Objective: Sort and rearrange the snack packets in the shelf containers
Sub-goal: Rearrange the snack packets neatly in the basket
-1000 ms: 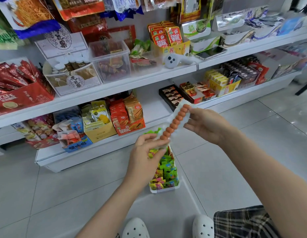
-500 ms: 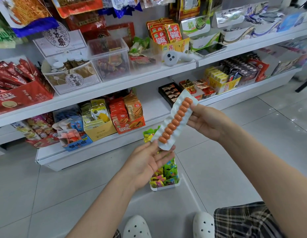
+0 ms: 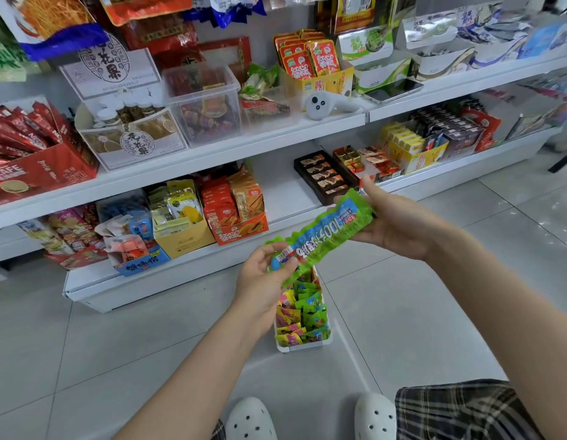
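Long green snack packet [image 3: 321, 237]: printed face turned up, blue patches and a barcode near the 8 o'clock end; held tilted above the floor, running from 8 o'clock to 2 o'clock, gripped at each end. White container [image 3: 327, 341]: set on the floor tiles directly beneath at 6 o'clock, packed with small green, yellow and pink packets stood on edge

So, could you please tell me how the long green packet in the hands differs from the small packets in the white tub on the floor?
The long green packet is one stretched strip, gripped at each end by the left hand and right hand. The small packets are many, short, in mixed colours, standing packed in the white tub. Both have crimped edges.
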The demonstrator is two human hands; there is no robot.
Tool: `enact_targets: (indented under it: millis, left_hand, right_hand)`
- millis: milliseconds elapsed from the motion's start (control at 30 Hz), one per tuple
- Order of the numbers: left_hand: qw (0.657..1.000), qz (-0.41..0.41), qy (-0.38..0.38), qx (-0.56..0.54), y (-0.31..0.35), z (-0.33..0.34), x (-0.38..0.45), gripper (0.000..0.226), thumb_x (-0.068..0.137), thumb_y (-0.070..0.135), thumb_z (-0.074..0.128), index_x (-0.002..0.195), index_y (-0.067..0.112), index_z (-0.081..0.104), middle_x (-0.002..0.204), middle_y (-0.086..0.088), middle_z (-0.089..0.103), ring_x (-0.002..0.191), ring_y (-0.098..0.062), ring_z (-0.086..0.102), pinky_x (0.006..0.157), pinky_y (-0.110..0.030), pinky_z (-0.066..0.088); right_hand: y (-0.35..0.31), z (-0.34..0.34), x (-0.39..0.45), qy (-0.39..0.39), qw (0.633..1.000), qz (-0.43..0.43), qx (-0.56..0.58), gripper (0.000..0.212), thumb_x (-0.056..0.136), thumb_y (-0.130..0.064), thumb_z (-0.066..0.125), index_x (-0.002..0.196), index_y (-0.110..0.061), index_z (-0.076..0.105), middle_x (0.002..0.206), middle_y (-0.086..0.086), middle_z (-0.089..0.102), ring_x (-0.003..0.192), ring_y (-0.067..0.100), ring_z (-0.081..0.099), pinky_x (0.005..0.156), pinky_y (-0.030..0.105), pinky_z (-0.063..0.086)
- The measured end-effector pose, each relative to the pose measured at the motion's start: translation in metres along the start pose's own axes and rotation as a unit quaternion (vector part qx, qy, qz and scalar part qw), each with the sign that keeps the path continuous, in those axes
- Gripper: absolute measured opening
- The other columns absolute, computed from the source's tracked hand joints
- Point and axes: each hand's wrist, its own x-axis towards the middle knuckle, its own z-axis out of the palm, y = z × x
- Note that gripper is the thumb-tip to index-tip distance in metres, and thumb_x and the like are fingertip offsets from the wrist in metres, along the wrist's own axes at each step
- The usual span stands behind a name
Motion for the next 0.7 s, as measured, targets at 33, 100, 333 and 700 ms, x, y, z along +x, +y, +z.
enact_targets:
  millis: [33,100,333,700]
  left_hand:
    - [0.999,0.024,0.014,0.046,-0.005,-0.001,0.004,0.03,0.085,-0.008,0.065,0.103,0.016,0.062,0.114,-0.006,0.067,0.088,-0.01,0.067,0.063,-0.02,0.054]
    - [0.988,0.069,0.026,0.139,-0.013,-0.003,0.014,0.036,0.085,-0.002,0.07,0.11,0.022,0.058,0.119,-0.001,0.063,0.097,-0.007,0.062,0.067,-0.02,0.053]
    - [0.798,0.016,0.022,0.602,-0.063,-0.05,0.086,0.061,0.09,0.027,0.066,0.142,0.014,0.038,0.145,-0.011,0.036,0.132,-0.03,0.039,0.106,-0.037,0.039]
    - [0.56,0.045,-0.224,0.796,-0.118,-0.034,0.132,0.087,0.092,0.051,0.052,0.156,0.016,0.005,0.164,0.001,0.001,0.15,-0.029,-0.008,0.116,-0.058,-0.006]
  right_hand:
    - [0.001,-0.002,0.0,0.014,0.997,-0.013,-0.076,0.042,0.097,-0.037,0.051,0.112,0.0,0.064,0.112,0.019,0.07,0.099,0.025,0.071,0.08,0.032,0.06]
    - [0.007,-0.006,0.0,0.049,0.962,-0.05,-0.263,0.021,0.095,-0.021,0.06,0.101,-0.002,0.069,0.103,0.018,0.073,0.085,0.017,0.073,0.071,0.024,0.059]
    - [0.03,-0.026,0.042,0.25,0.679,-0.194,-0.663,0.024,0.096,-0.02,0.059,0.115,-0.017,0.072,0.091,0.01,0.071,0.079,0.027,0.059,0.059,0.022,0.037]
    - [0.062,-0.01,0.089,0.182,0.704,-0.205,-0.656,0.021,0.096,-0.022,0.058,0.108,-0.015,0.074,0.082,0.01,0.069,0.071,0.022,0.053,0.058,0.022,0.031]
